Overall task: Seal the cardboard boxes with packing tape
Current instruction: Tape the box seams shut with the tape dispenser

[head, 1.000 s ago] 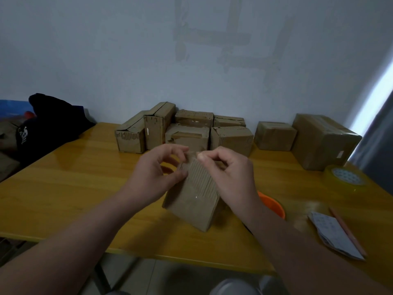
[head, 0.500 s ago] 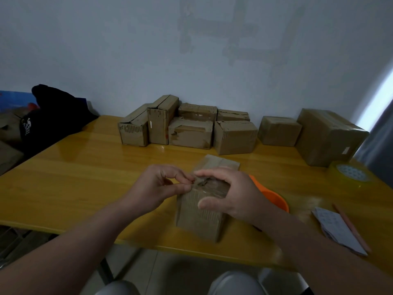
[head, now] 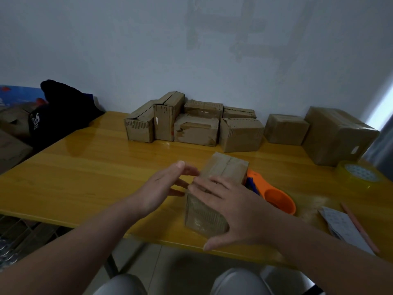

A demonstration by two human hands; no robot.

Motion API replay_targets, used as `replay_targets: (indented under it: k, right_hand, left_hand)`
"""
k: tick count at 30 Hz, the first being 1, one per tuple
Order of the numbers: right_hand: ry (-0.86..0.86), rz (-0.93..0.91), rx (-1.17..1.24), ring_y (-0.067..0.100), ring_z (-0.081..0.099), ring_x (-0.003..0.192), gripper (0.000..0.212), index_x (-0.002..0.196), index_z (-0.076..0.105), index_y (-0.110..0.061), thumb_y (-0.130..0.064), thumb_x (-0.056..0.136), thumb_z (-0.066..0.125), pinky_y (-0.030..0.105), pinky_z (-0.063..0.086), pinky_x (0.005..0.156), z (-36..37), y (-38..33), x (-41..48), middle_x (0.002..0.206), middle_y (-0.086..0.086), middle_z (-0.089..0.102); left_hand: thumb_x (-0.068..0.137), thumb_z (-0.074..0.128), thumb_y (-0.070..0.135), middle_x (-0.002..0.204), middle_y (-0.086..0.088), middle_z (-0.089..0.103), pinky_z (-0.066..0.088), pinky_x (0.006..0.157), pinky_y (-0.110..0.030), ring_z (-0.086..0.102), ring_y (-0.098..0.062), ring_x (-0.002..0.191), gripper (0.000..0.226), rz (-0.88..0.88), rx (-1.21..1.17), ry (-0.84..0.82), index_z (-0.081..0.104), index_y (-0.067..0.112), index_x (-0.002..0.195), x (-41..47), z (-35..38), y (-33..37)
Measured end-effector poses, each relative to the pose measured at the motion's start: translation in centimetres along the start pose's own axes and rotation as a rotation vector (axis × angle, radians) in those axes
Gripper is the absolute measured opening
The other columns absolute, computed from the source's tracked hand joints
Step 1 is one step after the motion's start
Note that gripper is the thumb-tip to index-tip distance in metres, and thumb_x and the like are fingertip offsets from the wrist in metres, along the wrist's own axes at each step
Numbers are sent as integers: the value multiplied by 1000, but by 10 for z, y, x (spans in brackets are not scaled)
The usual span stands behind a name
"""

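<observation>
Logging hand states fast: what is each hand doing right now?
Left hand: open, fingers straight, beside the cardboard box.
Right hand: open, resting flat on the box's top.

Box (head: pixel 225 169) centre: near part of top hidden under right hand (head: pixel 231 205); left face partly behind left hand (head: pixel 161 186). Left fingers (head: pixel 187 170) motion-blurred; contact with box cannot be told. Dispenser (head: pixel 276 196) right of centre: left end hidden behind box and right hand. Rear boxes (head: pixel 203 107) upper centre: lower parts behind front row. Big box (head: pixel 338 135) at right: label too small to read. Bag (head: pixel 59 111) upper left: white logo unreadable, base behind table (head: pixel 85 167) edge. Paper (head: pixel 342 226) lower right: print too small. Left forearm (head: pixel 74 248), right forearm (head: pixel 319 252), knees (head: pixel 238 282): cut by bottom edge.
</observation>
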State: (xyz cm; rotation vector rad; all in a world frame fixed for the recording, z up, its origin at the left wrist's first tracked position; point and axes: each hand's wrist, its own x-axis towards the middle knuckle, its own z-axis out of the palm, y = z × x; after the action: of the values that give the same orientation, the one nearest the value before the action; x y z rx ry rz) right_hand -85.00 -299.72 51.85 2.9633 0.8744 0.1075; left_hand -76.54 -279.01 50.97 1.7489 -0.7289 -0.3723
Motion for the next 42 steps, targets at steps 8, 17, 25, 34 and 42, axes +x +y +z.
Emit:
replay_targets:
  k: [8,17,25,34,42]
  right_hand:
    - [128,-69,-387,32,55,121,97,145,36,-22,-83,70,47,44,49,95,6,-6,3,145,13,46]
    - [-17,-15,-495,39,45,128,92,147,32,-31,-79,71,52,51,40,102,11,-14,5,153,19,30]
    - [159,4,-575,31,61,110,97,141,45,-20,-81,66,55,48,48,95,6,-20,4,134,15,56]
    - [128,-47,-734,27,52,124,94,139,48,-27,-82,64,57,49,38,105,13,-24,2,143,8,49]
    - [91,-38,-730,32,49,128,84,138,45,-39,-82,67,54,54,40,100,-2,-6,-17,148,6,42]
  left_hand:
    - [93,19,63,123,17,62,45,95,-28,54,2,114,62,-15,55,5,66,31,118,2,-2,-5]
    - [94,22,57,125,19,60,43,93,-25,49,4,120,57,18,106,2,66,29,118,2,-2,-6]
    - [96,23,54,123,21,61,43,98,-29,49,9,117,56,34,115,6,68,27,116,3,-1,-6]
    - [92,25,57,120,20,61,36,106,-31,46,14,116,58,66,98,-13,67,27,118,3,-4,-14]
    - [90,24,58,129,10,58,38,103,-33,46,2,121,58,80,118,-26,67,28,116,0,-1,-13]
